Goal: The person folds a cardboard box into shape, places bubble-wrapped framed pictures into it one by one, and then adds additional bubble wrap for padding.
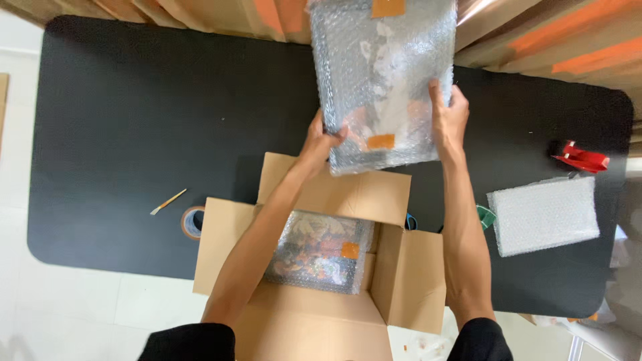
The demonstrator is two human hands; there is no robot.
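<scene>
Nearest you, the open cardboard box (321,267) already holds one bubble-wrapped picture (319,253) lying flat. Above its far flap, your left hand (319,142) and right hand (449,120) each close a grip on a lower corner of the bubble-wrapped panel (382,80), held over the black worktop (147,120). It looks stiff, light, likely fragile — and the wrap is slick, so hold the edges, not the faces.
</scene>
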